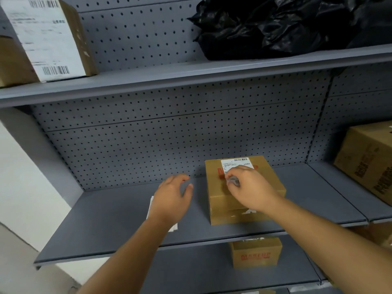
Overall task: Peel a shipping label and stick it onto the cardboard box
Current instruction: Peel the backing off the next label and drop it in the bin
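The shipping label (237,162) on the cardboard box (244,187) shows a barcode; its text is unreadable, partly covered by the right hand (250,187) pinching its edge; left hand (171,198) spread empty

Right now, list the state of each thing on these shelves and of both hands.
cardboard box: closed, flat on the middle shelf.
shipping label: far part on the box top, near edge pinched.
right hand: pinching the label.
left hand: open, holding nothing.
label sheets: flat, under the left hand.
black bag: crumpled.
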Motion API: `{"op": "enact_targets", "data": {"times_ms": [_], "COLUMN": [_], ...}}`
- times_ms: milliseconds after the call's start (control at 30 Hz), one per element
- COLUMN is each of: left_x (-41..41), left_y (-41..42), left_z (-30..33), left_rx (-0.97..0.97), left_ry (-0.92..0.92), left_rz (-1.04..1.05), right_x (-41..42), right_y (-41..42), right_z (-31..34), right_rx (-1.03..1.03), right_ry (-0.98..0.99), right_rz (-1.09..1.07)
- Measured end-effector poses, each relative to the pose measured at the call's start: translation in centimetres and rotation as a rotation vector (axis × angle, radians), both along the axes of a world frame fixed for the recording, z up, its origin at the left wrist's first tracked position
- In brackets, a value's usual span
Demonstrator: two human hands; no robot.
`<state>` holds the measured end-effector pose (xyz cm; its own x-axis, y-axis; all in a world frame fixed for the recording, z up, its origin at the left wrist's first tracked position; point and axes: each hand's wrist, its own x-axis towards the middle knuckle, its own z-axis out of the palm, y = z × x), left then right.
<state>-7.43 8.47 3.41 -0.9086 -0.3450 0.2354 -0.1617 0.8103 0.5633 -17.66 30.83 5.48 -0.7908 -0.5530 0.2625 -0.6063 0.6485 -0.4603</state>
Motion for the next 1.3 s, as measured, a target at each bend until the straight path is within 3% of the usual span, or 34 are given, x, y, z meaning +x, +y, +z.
{"op": "enact_targets", "data": {"times_ms": [367, 733, 1100, 1300], "left_x": [4.7, 8.6, 10.3, 9.8], "left_y": [-8.2, -14.7, -17.4, -17.3], "left_z": [-1.2, -3.6, -6.7, -6.8], "left_rx": [0.081, 0.175, 0.240, 0.260], "left_ry": [-0.027, -0.044, -0.120, -0.114], "left_rz": [0.211, 0.366, 0.381, 0.373], "right_x": [3.1, 3.6, 1.9, 1.3], "right_y": [-11.2, -20.7, -23.7, -23.8], "right_z": [-0.4, -5.8, -9.7, -9.5], "right_rx": [0.031, 0.087, 0.219, 0.169], "right_ry": [-0.014, -0.280, -0.252, -0.276], "right_rz": [0.085, 0.079, -0.030, -0.064]}}
